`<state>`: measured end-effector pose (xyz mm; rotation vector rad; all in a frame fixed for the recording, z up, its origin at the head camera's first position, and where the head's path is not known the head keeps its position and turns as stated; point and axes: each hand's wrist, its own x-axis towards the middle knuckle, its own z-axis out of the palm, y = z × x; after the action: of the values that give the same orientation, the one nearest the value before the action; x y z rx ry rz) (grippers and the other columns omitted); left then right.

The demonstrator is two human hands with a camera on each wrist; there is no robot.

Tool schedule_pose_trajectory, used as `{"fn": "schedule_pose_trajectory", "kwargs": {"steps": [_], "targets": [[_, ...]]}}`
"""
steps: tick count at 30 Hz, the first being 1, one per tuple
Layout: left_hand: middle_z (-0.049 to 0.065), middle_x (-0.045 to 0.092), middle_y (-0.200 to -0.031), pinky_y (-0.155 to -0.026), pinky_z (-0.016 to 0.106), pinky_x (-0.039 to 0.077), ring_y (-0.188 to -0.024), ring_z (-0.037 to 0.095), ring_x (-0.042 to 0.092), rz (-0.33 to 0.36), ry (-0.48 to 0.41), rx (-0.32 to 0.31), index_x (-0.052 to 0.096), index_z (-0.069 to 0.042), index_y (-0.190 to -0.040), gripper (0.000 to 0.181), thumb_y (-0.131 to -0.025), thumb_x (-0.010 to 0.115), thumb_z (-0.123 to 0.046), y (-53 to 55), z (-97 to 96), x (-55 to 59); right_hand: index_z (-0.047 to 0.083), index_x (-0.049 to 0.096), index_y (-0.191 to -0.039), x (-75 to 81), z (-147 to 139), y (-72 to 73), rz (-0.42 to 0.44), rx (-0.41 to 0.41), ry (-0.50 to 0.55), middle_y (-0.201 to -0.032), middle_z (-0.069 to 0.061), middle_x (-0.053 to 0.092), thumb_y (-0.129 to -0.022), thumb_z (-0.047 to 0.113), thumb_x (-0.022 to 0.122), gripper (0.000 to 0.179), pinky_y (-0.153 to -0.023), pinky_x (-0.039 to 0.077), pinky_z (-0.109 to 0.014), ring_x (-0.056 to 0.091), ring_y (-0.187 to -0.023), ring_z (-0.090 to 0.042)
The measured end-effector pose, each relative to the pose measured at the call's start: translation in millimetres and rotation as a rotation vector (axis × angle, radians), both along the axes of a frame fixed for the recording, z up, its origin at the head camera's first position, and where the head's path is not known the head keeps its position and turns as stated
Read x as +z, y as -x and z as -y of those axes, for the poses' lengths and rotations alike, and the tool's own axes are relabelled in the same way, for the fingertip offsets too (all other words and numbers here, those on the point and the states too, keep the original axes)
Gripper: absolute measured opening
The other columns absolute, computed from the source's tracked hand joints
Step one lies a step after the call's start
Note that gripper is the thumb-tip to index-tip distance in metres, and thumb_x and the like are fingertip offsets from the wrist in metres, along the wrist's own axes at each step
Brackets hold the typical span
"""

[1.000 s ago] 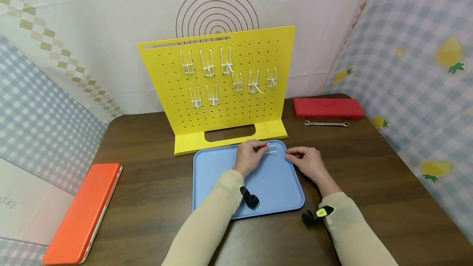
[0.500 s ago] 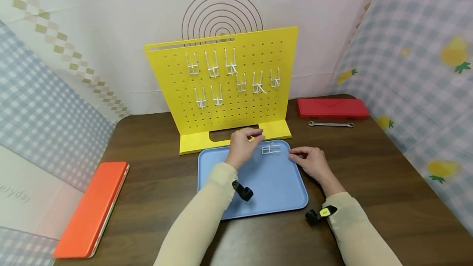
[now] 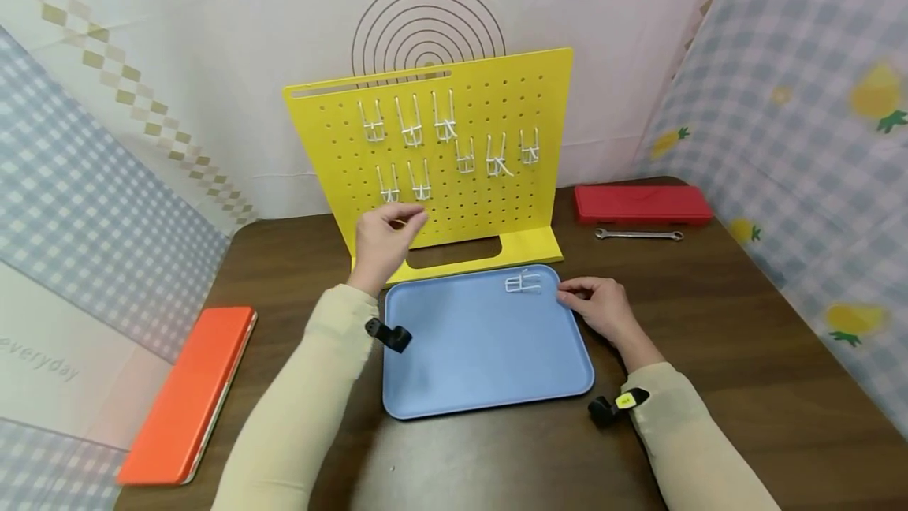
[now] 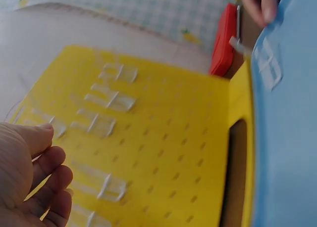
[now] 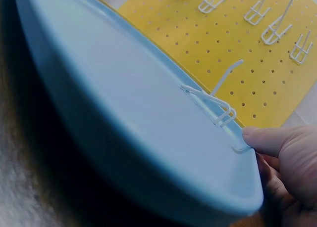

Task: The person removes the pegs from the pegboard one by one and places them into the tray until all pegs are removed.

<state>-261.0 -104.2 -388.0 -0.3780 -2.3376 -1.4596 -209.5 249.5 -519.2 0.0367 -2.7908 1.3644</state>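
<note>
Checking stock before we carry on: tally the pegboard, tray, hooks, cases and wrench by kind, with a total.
Yellow pegboard: 1
Blue tray: 1
White wire hooks: 9 (8 on the pegboard, 1 in the tray)
Flat cases: 2 (red case, orange case)
Combination wrench: 1
Total: 14

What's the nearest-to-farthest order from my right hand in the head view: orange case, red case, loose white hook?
1. Loose white hook: on the tray, just left of your right hand.
2. Red case: beyond the hand, back right.
3. Orange case: far left, past the tray.
</note>
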Motion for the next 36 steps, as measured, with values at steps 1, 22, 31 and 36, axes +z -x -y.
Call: {"fn": "schedule_pose_trajectory", "kwargs": {"steps": [1, 22, 31, 36], "targets": [[0.001, 0.072, -0.093, -0.062, 0.025, 0.052, -0.077, 0.013, 0.063, -0.021, -0.004, 0.015, 0.077, -0.012, -0.099, 0.017, -0.087, 0.074, -0.023, 1.8, 7.0, 3.9, 0.017, 0.075, -0.107, 0.0, -0.4, 0.3, 0.001, 0.001, -0.003, -0.101, -0.004, 0.071, -0.086, 0.037, 0.073, 0.030, -0.072, 0.051, -0.033, 0.060, -0.086, -0.020], [0.005, 0.069, -0.085, -0.063, 0.021, 0.048, -0.074, 0.012, 0.059, -0.171, -0.020, 0.134, 0.075, -0.004, -0.099, 0.022, -0.087, 0.073, -0.023, 31.3, 47.4, 67.6, 0.016, 0.075, -0.107, 1.4, -0.5, -0.7, 0.014, 0.003, 0.013, -0.101, -0.004, 0.071, -0.086, 0.036, 0.073, 0.029, -0.073, 0.051, -0.033, 0.060, -0.087, -0.020], [0.003, 0.066, -0.091, -0.074, 0.022, 0.049, -0.082, 0.014, 0.059, -0.106, -0.055, 0.133, 0.071, -0.008, -0.113, 0.031, -0.086, 0.074, -0.024, 47.7, 41.9, 89.1, 0.017, 0.075, -0.106, 0.9, -0.9, -0.3, 0.012, 0.001, 0.015, -0.100, -0.004, 0.071, -0.086, 0.036, 0.073, 0.028, -0.072, 0.051, -0.033, 0.060, -0.085, -0.020], [0.003, 0.067, -0.092, -0.073, 0.022, 0.050, -0.083, 0.014, 0.060, -0.075, -0.049, 0.116, 0.071, -0.009, -0.113, 0.031, -0.086, 0.075, -0.024, 52.2, 39.4, 91.6, 0.017, 0.075, -0.106, 1.7, 0.2, -0.8, 0.016, -0.004, 0.010, -0.099, -0.003, 0.071, -0.085, 0.035, 0.074, 0.027, -0.071, 0.051, -0.033, 0.059, -0.084, -0.020]]}}
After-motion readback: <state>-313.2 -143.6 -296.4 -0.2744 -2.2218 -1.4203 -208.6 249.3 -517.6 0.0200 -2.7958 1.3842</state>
